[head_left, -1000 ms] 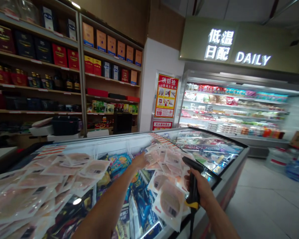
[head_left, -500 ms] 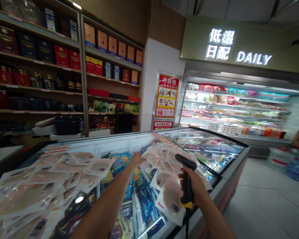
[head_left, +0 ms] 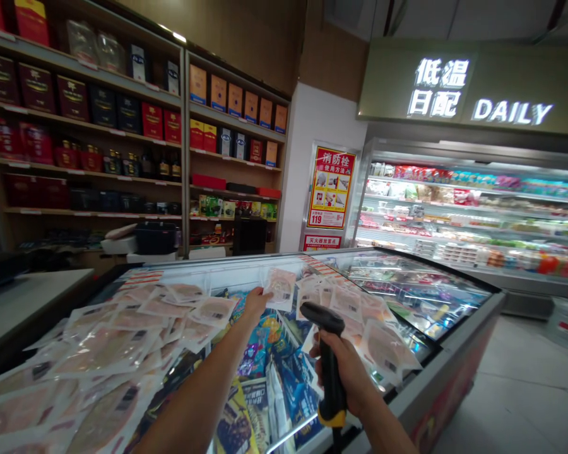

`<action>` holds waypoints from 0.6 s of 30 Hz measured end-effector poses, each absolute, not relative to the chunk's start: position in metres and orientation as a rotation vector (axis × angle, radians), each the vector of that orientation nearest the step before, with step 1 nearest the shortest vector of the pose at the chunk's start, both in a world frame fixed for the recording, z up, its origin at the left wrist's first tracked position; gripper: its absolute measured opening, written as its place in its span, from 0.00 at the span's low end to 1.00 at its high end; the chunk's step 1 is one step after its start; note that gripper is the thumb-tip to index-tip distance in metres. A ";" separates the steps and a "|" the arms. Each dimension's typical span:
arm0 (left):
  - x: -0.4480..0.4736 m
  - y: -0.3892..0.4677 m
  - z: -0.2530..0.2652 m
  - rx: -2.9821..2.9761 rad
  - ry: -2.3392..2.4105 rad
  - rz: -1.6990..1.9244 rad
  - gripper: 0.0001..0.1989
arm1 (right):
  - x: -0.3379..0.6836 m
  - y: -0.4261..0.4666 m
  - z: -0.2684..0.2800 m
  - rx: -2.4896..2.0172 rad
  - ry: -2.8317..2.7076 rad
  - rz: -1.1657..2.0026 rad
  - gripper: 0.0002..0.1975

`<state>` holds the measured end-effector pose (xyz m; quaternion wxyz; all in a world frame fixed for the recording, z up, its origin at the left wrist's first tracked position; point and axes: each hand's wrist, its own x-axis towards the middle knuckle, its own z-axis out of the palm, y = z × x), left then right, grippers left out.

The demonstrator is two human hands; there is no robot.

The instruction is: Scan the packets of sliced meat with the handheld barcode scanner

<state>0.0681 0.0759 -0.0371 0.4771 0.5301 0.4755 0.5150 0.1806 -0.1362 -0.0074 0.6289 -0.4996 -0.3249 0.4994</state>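
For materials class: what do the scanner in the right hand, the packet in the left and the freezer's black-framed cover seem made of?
Scanner: probably hard plastic, smooth black and yellow with faint highlights.
Packet: likely thin, clear plastic film; something pinkish shows through.
Cover: glossy glass or clear plastic, mirroring bright streaks yet see-through.

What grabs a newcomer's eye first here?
Probably the lit DAILY sign at upper right, above the bright refrigerated shelves. Then, at lower center, the black-and-yellow barcode scanner in the right hand, with the left hand holding a flat clear packet farther back. The heap of similar packets at lower left, on the chest freezer, also stands out.
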 end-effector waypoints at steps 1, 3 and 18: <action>0.066 0.076 -0.036 1.294 1.146 1.265 0.03 | 0.179 -0.137 -0.007 -1.145 -0.747 1.148 0.15; 0.062 0.075 -0.033 1.288 1.132 1.284 0.04 | 0.176 -0.138 -0.006 -1.139 -0.753 1.151 0.15; 0.021 0.072 -0.032 1.446 1.449 1.316 0.06 | 0.169 -0.133 -0.003 -1.157 -0.784 1.113 0.16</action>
